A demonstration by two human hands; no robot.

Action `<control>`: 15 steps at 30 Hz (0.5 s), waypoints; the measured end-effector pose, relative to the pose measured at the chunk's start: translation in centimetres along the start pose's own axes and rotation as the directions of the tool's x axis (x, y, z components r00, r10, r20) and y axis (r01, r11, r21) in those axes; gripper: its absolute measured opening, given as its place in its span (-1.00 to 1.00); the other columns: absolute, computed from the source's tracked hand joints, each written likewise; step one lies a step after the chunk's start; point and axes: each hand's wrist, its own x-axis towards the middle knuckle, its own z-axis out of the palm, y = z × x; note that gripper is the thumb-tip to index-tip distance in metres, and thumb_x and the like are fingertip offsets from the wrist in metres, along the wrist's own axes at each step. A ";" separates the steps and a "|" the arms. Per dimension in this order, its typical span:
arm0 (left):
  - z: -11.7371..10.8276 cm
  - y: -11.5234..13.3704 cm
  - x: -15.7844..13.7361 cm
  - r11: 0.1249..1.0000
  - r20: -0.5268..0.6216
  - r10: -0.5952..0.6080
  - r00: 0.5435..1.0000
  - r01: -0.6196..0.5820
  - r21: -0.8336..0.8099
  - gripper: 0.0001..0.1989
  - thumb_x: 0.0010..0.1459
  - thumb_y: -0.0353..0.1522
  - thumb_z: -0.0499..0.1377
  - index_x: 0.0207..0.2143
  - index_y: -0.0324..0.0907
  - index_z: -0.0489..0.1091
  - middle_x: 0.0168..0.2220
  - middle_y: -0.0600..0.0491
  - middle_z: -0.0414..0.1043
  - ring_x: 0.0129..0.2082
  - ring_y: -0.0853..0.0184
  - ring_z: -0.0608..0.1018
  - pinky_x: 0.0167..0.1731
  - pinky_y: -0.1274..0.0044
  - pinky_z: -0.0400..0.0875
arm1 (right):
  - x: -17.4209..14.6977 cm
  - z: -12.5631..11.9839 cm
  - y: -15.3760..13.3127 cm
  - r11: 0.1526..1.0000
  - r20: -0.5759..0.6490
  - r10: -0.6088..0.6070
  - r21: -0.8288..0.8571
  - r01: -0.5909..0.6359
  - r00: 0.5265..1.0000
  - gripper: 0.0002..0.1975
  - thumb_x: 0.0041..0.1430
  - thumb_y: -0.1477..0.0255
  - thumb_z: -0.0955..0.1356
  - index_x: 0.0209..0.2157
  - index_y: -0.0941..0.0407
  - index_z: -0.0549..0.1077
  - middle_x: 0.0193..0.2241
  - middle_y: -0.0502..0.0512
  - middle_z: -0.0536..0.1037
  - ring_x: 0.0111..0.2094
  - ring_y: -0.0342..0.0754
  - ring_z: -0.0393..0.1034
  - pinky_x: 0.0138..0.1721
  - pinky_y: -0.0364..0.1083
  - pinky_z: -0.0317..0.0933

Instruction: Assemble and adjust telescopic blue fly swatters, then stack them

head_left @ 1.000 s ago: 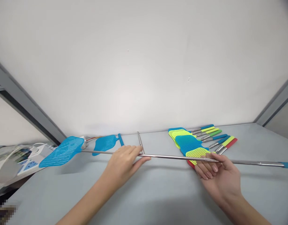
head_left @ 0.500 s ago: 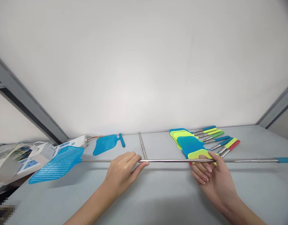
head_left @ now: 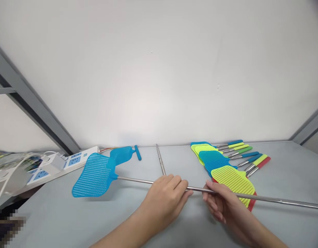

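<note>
A blue fly swatter (head_left: 95, 175) with a long, extended metal rod is held crosswise above the table, its mesh head at the left. My left hand (head_left: 166, 194) is closed around the middle of the rod. Just to the right, my right hand (head_left: 219, 203) grips the same rod between thumb and curled fingers. The rod slopes down to the right, and its handle end lies outside the view. Behind my left hand lies a loose metal rod (head_left: 160, 159). A blue swatter head (head_left: 121, 155) and a blue handle piece (head_left: 137, 153) lie further left.
Several collapsed fly swatters with yellow (head_left: 233, 179), blue (head_left: 214, 159) and red heads overlap at the right, handles pointing right. White power strips (head_left: 82, 156) with plugs and cables stand at the left. A white wall (head_left: 159, 69) rises behind the grey table (head_left: 58, 220).
The swatter has shifted right and tilted, its right end now lower and its blue handle out of view. My left hand has moved right, closer to my right hand.
</note>
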 end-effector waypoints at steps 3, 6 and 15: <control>-0.3 -1.7 -0.5 0.997 0.045 -0.074 0.996 0.073 0.006 -0.80 0.18 -0.32 -0.12 -0.37 -0.18 0.25 -0.47 0.09 0.27 -0.46 0.37 0.30 -0.47 0.53 0.14 | 0.2 -0.8 -0.9 0.999 -0.024 0.026 0.043 -0.025 0.999 -0.63 0.09 0.24 0.19 -0.58 0.22 0.35 -0.75 -0.09 0.15 -0.78 -0.31 0.01 -0.77 -0.27 -0.24; -0.5 -4.0 -1.3 0.991 0.026 -0.132 0.991 0.131 0.038 -0.78 0.18 -0.32 -0.13 -0.40 -0.19 0.25 -0.47 0.08 0.27 -0.46 0.36 0.28 -0.44 0.50 0.12 | 0.2 -1.3 -1.7 0.997 -0.024 0.025 0.074 -0.023 0.999 -0.67 0.07 0.26 0.21 -0.57 0.22 0.37 -0.73 -0.07 0.17 -0.75 -0.30 0.04 -0.77 -0.28 -0.22; 0.7 -5.5 -3.3 0.978 -0.078 -0.206 0.975 0.208 0.007 -0.79 0.17 -0.34 -0.10 -0.46 -0.18 0.23 -0.53 0.10 0.23 -0.51 0.37 0.24 -0.48 0.53 0.04 | 0.2 -1.0 -1.1 0.996 0.030 -0.066 -0.065 0.067 0.997 -0.65 0.07 0.26 0.22 -0.52 0.26 0.42 -0.70 0.00 0.26 -0.68 -0.24 0.17 -0.77 -0.29 -0.05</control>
